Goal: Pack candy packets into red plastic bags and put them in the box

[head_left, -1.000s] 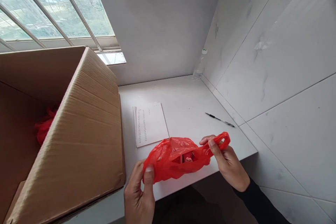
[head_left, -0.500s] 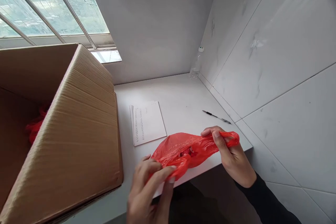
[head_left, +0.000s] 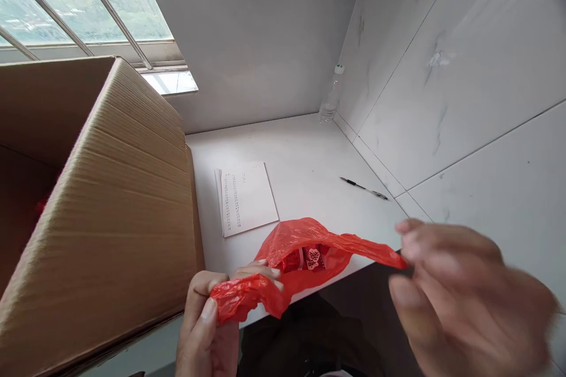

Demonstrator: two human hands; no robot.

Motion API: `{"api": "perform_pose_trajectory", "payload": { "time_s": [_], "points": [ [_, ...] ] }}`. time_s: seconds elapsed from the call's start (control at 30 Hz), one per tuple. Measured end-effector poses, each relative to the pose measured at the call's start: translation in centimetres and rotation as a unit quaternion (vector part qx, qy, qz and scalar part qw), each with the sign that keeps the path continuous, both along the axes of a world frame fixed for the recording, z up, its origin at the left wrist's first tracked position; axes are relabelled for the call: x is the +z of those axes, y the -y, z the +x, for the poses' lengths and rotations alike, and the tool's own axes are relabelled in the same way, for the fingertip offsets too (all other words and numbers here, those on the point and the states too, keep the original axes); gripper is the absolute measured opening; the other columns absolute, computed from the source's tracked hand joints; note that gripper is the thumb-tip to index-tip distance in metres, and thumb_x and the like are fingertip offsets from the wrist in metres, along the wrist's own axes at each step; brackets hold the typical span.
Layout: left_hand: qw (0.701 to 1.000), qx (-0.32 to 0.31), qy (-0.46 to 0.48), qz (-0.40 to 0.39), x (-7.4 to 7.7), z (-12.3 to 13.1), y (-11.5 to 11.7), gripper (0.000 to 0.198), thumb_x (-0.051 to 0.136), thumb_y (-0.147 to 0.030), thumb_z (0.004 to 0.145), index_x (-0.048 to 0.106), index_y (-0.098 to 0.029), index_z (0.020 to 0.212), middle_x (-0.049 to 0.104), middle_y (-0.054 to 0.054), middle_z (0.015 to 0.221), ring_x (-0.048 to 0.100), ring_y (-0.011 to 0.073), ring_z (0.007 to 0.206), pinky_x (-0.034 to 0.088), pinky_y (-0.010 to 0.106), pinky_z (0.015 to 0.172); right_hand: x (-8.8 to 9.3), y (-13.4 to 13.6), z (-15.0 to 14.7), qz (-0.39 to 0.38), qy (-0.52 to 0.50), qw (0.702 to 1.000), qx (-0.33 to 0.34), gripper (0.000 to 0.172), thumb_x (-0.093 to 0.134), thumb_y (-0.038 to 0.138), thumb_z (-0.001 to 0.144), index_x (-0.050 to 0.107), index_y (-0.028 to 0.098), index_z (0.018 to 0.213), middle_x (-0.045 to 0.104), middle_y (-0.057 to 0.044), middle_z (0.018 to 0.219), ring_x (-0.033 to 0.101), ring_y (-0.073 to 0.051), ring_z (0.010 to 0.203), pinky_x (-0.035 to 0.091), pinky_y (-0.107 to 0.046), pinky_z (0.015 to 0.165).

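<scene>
A thin red plastic bag is stretched at the front edge of the white table, its mouth gaping toward me. Inside it, small red packets with printed characters show; the rest of the contents is hidden. My left hand pinches one handle of the bag between thumb and fingers at the left. On the right, the other handle sticks out toward my right hand, which is blurred by motion. Its thumb and fingers are apart around the handle's tip, with no visible grip on it.
A big open cardboard box stands at the left, a bit of red inside. On the white table lie a notepad with writing and a pen. A clear bottle stands in the back corner by the tiled wall.
My right hand has let go of its handle and moved right, toward me. The left hand has shifted left and down with its handle. The bag's mouth is wider, showing more packets.
</scene>
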State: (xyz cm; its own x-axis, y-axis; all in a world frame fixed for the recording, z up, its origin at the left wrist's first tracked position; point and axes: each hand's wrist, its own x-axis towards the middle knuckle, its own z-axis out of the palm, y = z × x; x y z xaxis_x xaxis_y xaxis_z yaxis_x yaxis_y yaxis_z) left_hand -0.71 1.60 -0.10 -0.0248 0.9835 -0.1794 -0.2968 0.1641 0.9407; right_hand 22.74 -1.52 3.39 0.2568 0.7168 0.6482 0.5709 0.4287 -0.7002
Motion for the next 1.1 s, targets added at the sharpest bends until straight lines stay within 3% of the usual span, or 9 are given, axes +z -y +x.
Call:
{"api": "perform_pose_trajectory", "payload": {
  "time_s": [0.07,0.13,0.27,0.37,0.5,0.67,0.77,0.9,1.1],
  "points": [
    [1.0,-0.011,-0.009,0.002,-0.1,0.3,0.2,0.027,0.059,-0.052,0.091,0.06,-0.027,0.081,0.075,0.005,0.084,0.069,0.033,0.105,0.056,0.054,0.095,0.2,-0.1,-0.9,-0.053,0.042,0.989,0.133,0.043,0.058,0.011,0.095,0.056,0.041,0.126,0.068,0.001,0.092,0.067,-0.018,0.087,0.058,-0.036,0.085],
    [0.999,-0.027,-0.029,0.014,-0.2,0.6,0.6,0.027,0.057,-0.053,0.092,0.058,-0.027,0.082,0.07,0.004,0.078,0.068,0.0308,0.102,0.06,0.048,0.088,-0.9,-1.4,-1.8,-0.227,0.115,0.94,0.229,0.03,0.05,0.011,0.098,0.059,0.032,0.118,0.07,0.0,0.093,0.068,-0.016,0.081,0.057,-0.03,0.072],
    [0.987,-0.005,-0.139,0.075,-0.9,1.8,1.5,0.037,0.069,-0.061,0.082,0.058,-0.031,0.102,0.063,0.003,0.095,0.064,0.0277,0.103,0.058,0.044,0.09,-5.4,-5.1,-3.1,-0.417,0.369,0.803,0.214,0.02,0.047,0.007,0.094,0.064,0.016,0.101,0.069,-0.008,0.096,0.067,-0.022,0.081,0.052,-0.034,0.066],
    [0.952,0.053,-0.289,0.082,-2.0,2.5,1.6,0.045,0.077,-0.05,0.08,0.055,-0.033,0.116,0.059,0.003,0.114,0.061,0.0258,0.111,0.052,0.043,0.097,-7.5,-6.5,-3.8,-0.431,0.415,0.775,0.204,0.024,0.055,0.013,0.093,0.061,0.013,0.116,0.067,-0.012,0.109,0.067,-0.027,0.095,0.053,-0.036,0.069],
    [0.916,0.012,-0.369,0.154,-3.2,2.1,0.9,0.028,0.056,-0.033,0.098,0.057,-0.032,0.126,0.06,0.005,0.121,0.063,0.0221,0.107,0.053,0.037,0.089,-8.0,-6.8,-4.5,-0.455,0.449,0.742,0.201,0.061,0.07,0.025,0.086,0.046,0.016,0.141,0.063,-0.013,0.12,0.066,-0.029,0.098,0.053,-0.037,0.07],
    [0.858,0.035,-0.457,0.232,-2.9,1.1,0.7,0.036,0.046,-0.028,0.103,0.062,-0.033,0.134,0.054,0.007,0.127,0.055,0.0225,0.118,0.05,0.033,0.091,-8.5,-6.9,-4.8,-0.453,0.455,0.747,0.175,0.056,0.063,0.012,0.083,0.048,0.016,0.137,0.061,-0.012,0.116,0.065,-0.027,0.096,0.052,-0.036,0.068],
    [0.841,0.051,-0.487,0.23,-2.5,0.7,0.9,0.038,0.047,-0.033,0.102,0.064,-0.031,0.136,0.053,0.007,0.115,0.057,0.0222,0.101,0.05,0.034,0.082,-8.4,-6.7,-4.5,-0.443,0.439,0.764,0.166,0.048,0.058,0.008,0.084,0.052,0.017,0.131,0.06,-0.011,0.114,0.064,-0.027,0.096,0.052,-0.036,0.069],
    [0.87,0.043,-0.469,0.144,-2.1,0.6,1.1,0.045,0.043,-0.046,0.102,0.067,-0.027,0.135,0.067,0.008,0.102,0.063,0.0271,0.103,0.051,0.038,0.09,-7.6,-5.9,-4.6,-0.422,0.402,0.8,0.143,0.04,0.055,0.007,0.087,0.055,0.019,0.125,0.058,-0.011,0.116,0.061,-0.027,0.103,0.054,-0.038,0.073],
    [0.941,0.094,-0.323,0.046,-1.4,1.8,1.7,0.045,0.053,-0.056,0.096,0.072,-0.03,0.127,0.07,0.005,0.131,0.055,0.0314,0.133,0.037,0.045,0.118,-8.4,-4.5,-6.6,-0.362,0.399,0.832,0.135,0.04,0.051,0.005,0.091,0.057,0.026,0.125,0.06,-0.008,0.115,0.06,-0.026,0.101,0.055,-0.038,0.075]
  ]
}}
